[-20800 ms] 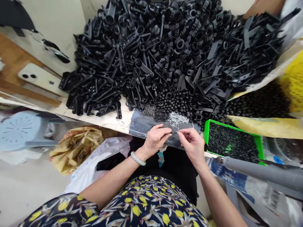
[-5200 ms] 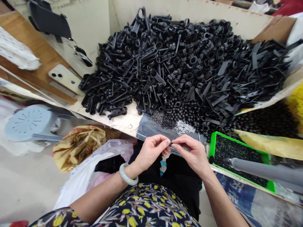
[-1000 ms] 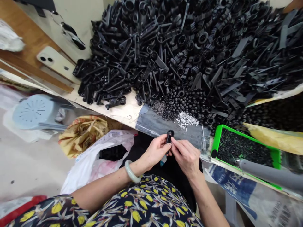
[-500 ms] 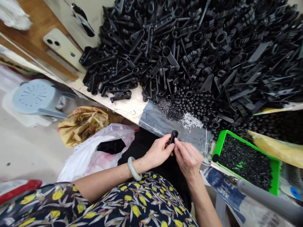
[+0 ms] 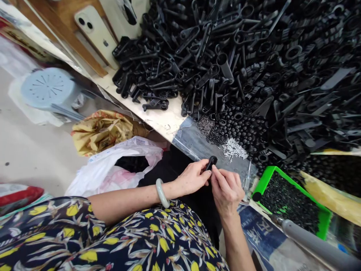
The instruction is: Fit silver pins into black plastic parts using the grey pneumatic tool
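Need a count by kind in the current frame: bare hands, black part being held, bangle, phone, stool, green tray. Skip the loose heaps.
Left hand and right hand: 2
Held black part: 1
Bangle: 1
Phone: 1
Stool: 1
Green tray: 1
Total: 7

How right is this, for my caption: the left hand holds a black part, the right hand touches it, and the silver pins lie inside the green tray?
Not quite: the head view shows the silver pins on the grey sheet, not inside the green tray. The left hand holds the black part and the right hand touches it.
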Available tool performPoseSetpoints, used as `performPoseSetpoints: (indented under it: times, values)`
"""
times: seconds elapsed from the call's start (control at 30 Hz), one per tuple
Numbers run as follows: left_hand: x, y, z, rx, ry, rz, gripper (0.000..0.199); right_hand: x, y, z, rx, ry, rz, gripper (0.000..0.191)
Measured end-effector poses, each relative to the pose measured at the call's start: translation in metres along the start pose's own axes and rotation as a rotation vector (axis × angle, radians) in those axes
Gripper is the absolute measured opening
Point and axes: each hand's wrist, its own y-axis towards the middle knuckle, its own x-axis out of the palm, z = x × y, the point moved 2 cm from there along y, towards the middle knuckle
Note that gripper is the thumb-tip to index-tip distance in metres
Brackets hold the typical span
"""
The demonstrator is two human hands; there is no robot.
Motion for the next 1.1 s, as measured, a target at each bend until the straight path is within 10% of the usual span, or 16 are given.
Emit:
performPoseSetpoints:
  times: [1.1]
  values:
    - [-0.001, -0.005, 0.011, 0.019, 0.226, 0.064, 0.029, 0.010, -0.012, 0.005, 0.035, 0.013, 0.055, 0.029]
